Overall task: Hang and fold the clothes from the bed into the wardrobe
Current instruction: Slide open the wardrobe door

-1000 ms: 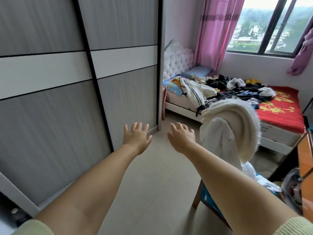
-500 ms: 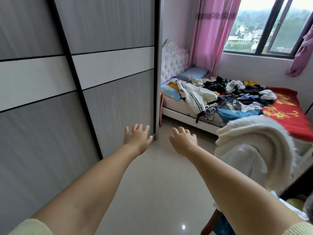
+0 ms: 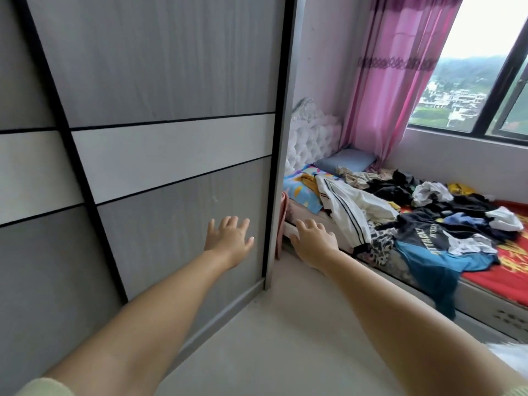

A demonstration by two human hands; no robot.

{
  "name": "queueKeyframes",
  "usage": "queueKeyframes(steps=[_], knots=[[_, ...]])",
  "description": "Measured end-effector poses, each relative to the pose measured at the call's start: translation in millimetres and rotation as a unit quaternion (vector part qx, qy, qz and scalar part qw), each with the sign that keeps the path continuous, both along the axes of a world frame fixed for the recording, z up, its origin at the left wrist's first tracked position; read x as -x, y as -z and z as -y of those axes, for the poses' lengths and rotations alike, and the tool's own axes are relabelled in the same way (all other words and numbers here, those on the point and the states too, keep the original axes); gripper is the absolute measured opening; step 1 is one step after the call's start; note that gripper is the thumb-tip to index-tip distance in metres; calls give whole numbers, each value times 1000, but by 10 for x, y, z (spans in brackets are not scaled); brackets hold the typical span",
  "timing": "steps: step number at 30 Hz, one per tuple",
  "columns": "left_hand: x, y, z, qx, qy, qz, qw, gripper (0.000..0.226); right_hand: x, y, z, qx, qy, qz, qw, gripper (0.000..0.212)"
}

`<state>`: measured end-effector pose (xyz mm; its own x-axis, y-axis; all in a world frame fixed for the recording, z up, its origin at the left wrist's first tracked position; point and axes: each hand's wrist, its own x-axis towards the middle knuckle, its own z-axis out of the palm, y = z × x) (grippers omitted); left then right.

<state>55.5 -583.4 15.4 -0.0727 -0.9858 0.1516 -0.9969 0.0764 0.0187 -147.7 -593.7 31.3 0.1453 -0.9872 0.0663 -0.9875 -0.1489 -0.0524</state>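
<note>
A heap of mixed clothes point(image 3: 423, 212) covers the bed point(image 3: 485, 292) at the right, with a white striped garment point(image 3: 348, 207) and a blue and black shirt point(image 3: 428, 247) hanging over its near edge. The grey wardrobe point(image 3: 160, 81) with closed sliding doors fills the left. My left hand point(image 3: 228, 238) is stretched forward in front of the lower door panel, fingers spread, holding nothing. My right hand point(image 3: 313, 241) reaches forward toward the bed's near corner, fingers relaxed and empty.
A pink curtain point(image 3: 391, 81) hangs beside the window point(image 3: 485, 90) behind the bed. A blue pillow point(image 3: 345, 161) lies by the white tufted headboard point(image 3: 311, 132). Pale floor point(image 3: 271, 332) runs between wardrobe and bed. A white fluffy edge point(image 3: 511, 355) shows at the lower right.
The view has moved forward and toward the bed; the chair with white fluffy cloth has slid out at the lower right. Both hands stay stretched out and empty.
</note>
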Motion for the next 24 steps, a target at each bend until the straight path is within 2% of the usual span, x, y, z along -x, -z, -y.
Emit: queueKeyframes(steps=[13,18,24], knots=[[-447,7,2651,4,28,34,999,56,-515,150,2591,2,-24,30,999,50],[-670,-389,3801,40,78,100,991,56,-678,-77,3643,25,10,95,995,49],[-602,-500,4743,58,163,209,963,55,-847,3,4531,-33,57,207,976,51]])
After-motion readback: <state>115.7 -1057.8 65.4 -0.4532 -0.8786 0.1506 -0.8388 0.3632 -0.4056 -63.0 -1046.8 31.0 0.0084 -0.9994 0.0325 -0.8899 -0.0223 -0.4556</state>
